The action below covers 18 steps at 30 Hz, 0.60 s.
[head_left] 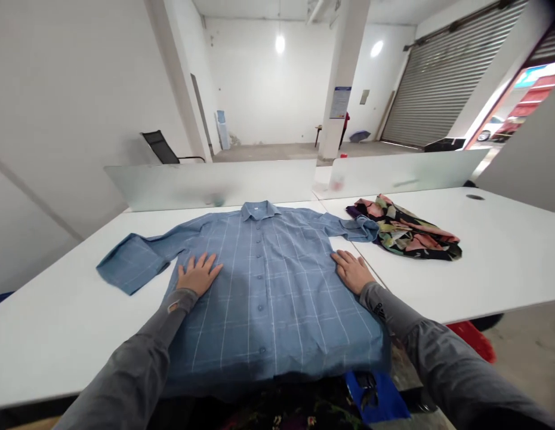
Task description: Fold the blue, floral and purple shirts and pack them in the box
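A blue button-up shirt (281,286) with thin white check lines lies front side up, its collar pointing away from me and its hem hanging at the near table edge. The sleeve on the left reaches outward and bends down toward me; the one on the right is bunched near its cuff. My left hand (198,275) lies flat on the left side of the shirt, fingers spread. At the right side edge of the shirt rests my right hand (352,272), with its fingers stretched out over the cloth. Neither hand grips anything.
A dark floral cloth (407,230) lies crumpled on the white table (505,239), touching the right cuff. Frosted divider panels (268,179) stand along the back. Below the near edge are a blue item (380,400) and a red object (474,340).
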Tool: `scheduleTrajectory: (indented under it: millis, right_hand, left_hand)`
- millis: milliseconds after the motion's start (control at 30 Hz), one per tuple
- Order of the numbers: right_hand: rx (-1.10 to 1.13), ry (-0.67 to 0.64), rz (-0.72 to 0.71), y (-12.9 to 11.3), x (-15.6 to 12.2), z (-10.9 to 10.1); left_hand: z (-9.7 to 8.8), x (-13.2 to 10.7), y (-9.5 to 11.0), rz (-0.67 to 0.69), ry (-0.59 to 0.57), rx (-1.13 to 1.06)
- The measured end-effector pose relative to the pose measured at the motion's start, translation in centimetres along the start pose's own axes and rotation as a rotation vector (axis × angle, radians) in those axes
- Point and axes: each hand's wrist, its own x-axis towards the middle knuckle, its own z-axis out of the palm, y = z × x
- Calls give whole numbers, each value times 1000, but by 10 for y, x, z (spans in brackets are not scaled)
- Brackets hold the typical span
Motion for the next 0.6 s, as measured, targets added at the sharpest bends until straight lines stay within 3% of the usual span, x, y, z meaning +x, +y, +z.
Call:
scheduleTrajectory:
  millis: [67,133,267,333,467,500,600]
  right_hand:
    - [31,41,-14,14,7,-4]
    - [71,169,22,31,18,-13]
    - [3,504,386,64,50,-35]
    - [-74,494,497,76,72,-42]
    - [-24,218,557,103,117,-54]
    - [13,242,601,113,126,-60]
    - [76,486,694,152,148,-87]
  left_hand:
    - [0,2,3,11,12,17]
    - [-2,7,13,79,67,36]
    - [-15,28,62,351,223,-43]
    - [-19,41,97,443,256,-124]
    - [-10,61,152,493,171,-198]
    - [-6,63,159,503,142,-194]
    - [6,65,164,531,129,-169]
